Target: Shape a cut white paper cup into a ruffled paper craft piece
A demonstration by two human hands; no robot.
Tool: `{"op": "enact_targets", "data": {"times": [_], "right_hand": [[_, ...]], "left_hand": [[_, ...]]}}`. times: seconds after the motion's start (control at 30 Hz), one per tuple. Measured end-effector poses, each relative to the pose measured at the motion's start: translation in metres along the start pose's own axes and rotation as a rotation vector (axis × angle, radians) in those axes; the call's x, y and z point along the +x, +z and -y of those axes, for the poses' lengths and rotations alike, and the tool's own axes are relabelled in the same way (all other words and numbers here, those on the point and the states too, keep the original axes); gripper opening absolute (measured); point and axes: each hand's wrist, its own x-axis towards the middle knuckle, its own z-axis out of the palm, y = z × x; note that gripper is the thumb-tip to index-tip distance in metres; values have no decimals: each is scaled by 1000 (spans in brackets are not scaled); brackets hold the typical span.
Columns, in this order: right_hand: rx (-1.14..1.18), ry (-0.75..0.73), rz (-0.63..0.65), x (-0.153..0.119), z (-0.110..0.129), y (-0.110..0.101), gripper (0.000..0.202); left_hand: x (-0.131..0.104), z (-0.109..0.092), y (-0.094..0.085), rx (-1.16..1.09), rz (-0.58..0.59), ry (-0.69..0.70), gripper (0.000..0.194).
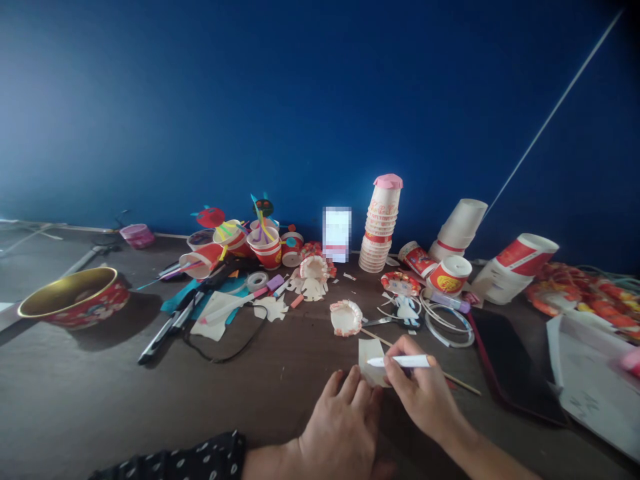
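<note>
A white marker pen (pixel 410 361) is pinched in my right hand (pixel 423 390), its tip low over a small cream piece of paper (pixel 370 350). My left hand (pixel 345 417) lies flat with its fingers forward, the fingertips at the paper's near edge. Just beyond the paper is a shallow cut cup base (pixel 346 319) with an orange-and-white rim. A thin wooden stick (pixel 463 383) runs behind and under my right hand. Beside the cup base lies a paper doll figure (pixel 406 303) with orange hair, and scissors (pixel 380 321) partly show there.
A tall stack of paper cups (pixel 381 227) stands at the back, near a lit phone (pixel 337 233). Left are a red-and-gold bowl (pixel 75 297), decorated cups (pixel 265 247) and a black-and-silver pen-like tool (pixel 170 327). A dark tablet (pixel 515 363) lies right, beside a white box (pixel 595 387).
</note>
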Motion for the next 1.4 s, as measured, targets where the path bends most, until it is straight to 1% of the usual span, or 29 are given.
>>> {"op": "enact_targets", "data": {"times": [0.13,0.33,0.4,0.57,0.8,1.13,1.4], "right_hand": [[13,-8,10,0,1,0,25],[188,93,16,-2,-5,2,26],[209,103,19,-2,-6,3,25],[201,100,28,-1,-8,5,24],[95,61,27,0,-6,2,24],[30,21,22,0,-1,0,27],[225,113,26,-1,-6,4,25]], "left_hand": [[0,0,1,3,-4,-9,72],[0,0,-2,-5,1,-21,72],[-1,-1,-5,-21,26,-12,71],[0,-2,-8,-29,39,-24,71],[0,-2,-10,-41,33,-20,71],[0,-1,-5,-16,35,-8,72],[-1,-1,-5,-30,26,-24,71]]}}
